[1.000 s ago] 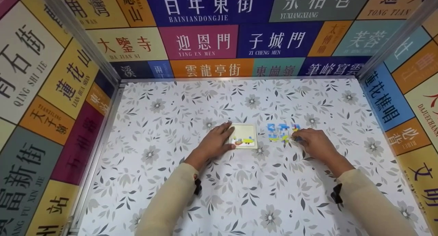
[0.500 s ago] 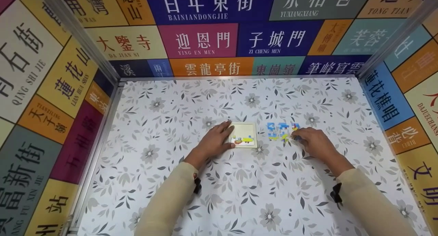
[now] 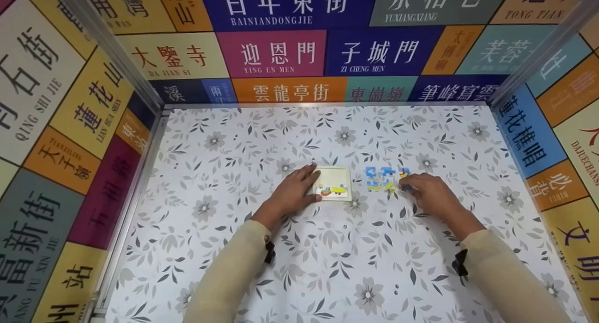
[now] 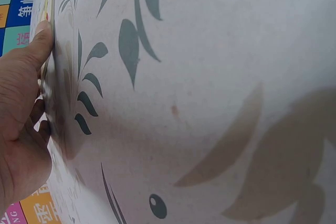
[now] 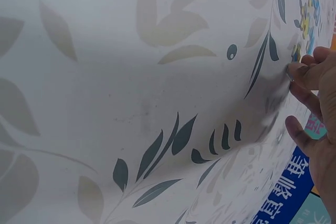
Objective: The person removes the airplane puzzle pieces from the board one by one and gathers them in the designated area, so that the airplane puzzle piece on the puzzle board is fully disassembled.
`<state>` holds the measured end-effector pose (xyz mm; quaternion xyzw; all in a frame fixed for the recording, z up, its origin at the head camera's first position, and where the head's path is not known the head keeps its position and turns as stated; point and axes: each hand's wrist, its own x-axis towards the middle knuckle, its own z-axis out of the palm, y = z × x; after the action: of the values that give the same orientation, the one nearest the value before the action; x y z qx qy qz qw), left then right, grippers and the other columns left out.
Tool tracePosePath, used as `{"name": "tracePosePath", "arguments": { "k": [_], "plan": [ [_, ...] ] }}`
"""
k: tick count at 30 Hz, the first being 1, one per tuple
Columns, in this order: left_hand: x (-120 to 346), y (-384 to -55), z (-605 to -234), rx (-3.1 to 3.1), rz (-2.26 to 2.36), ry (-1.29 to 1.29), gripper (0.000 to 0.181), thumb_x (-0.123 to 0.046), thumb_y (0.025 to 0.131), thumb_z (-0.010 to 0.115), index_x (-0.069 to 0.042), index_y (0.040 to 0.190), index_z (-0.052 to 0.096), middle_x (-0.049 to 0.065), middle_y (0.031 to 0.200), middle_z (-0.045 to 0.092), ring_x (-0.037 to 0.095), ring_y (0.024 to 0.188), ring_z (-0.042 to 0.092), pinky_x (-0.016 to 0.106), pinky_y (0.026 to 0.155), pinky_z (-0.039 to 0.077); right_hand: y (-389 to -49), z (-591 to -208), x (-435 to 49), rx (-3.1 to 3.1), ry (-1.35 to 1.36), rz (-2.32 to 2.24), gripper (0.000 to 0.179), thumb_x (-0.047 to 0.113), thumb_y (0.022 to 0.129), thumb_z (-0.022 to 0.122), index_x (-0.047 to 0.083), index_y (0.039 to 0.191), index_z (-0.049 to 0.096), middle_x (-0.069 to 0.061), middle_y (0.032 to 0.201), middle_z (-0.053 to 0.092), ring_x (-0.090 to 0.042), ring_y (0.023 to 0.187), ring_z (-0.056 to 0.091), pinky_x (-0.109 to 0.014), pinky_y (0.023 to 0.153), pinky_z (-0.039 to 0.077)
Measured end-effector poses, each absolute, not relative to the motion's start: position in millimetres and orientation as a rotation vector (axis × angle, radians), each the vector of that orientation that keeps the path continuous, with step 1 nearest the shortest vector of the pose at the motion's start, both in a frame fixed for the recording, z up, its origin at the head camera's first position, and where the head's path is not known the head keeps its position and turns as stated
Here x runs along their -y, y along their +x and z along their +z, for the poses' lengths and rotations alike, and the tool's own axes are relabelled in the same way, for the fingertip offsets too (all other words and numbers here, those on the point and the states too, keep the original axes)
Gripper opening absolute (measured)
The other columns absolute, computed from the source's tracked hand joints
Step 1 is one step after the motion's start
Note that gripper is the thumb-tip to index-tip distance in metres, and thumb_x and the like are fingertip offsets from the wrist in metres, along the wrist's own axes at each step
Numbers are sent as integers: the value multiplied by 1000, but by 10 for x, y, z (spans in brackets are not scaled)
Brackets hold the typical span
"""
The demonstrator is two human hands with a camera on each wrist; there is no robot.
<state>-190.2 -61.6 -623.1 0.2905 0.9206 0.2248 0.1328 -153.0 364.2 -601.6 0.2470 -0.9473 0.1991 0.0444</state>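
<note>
My left hand (image 3: 292, 189) rests at the left side of a small cream puzzle tray (image 3: 334, 174), thumb at its lower edge and fingers at the upper left. Part of the tray's left side is under the hand. Along the tray's bottom lie fitted pieces (image 3: 339, 190) with a yellow and orange picture. To the right is a cluster of loose blue and yellow jigsaw pieces (image 3: 370, 172). At its right end my right hand (image 3: 433, 194) pinches a dark blue puzzle piece (image 3: 406, 187) between thumb and fingers. The fingers hide much of that piece.
A white cloth with grey flowers and leaves covers the table (image 3: 299, 262). Coloured panels with printed characters (image 3: 281, 56) stand along the back and both sides. Metal frame posts (image 3: 135, 70) rise at the back corners.
</note>
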Motion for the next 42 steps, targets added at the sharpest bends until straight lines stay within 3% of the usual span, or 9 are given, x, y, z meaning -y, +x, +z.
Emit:
{"name": "tracePosePath", "arguments": {
  "k": [11, 19, 30, 42],
  "plan": [
    [620, -1910, -6222, -2653, 675, 847, 77, -46, 113, 62, -9, 175, 34, 12, 185, 25, 38, 170, 27, 53, 140, 25, -1625, -6029, -3461, 2708, 911, 590, 30, -8, 85, 88, 1, 113, 82, -16, 110, 82, -38, 97, 78, -57, 81, 65],
    [628, -1912, -6210, -2629, 752, 863, 78, -45, 111, 64, -6, 173, 36, 14, 184, 27, 41, 169, 28, 56, 138, 26, -1691, -5998, -3110, 2756, 940, 539, 29, 1, 90, 86, 4, 119, 81, -15, 117, 80, -40, 105, 76, -66, 90, 60],
    [623, -1905, -6221, -2634, 714, 850, 85, -50, 108, 67, -8, 174, 34, 13, 184, 25, 41, 170, 27, 55, 139, 25, -1750, -5956, -2494, 2871, 1008, 580, 28, 10, 100, 80, 7, 128, 78, -13, 129, 77, -38, 120, 72, -67, 101, 54],
    [595, -1906, -6240, -2673, 669, 826, 84, -51, 107, 68, -12, 174, 36, 10, 185, 25, 39, 169, 29, 53, 139, 27, -1837, -5987, -2005, 2920, 1097, 677, 34, 14, 100, 80, 7, 133, 76, -12, 136, 76, -38, 124, 69, -66, 104, 55]
  ]
}}
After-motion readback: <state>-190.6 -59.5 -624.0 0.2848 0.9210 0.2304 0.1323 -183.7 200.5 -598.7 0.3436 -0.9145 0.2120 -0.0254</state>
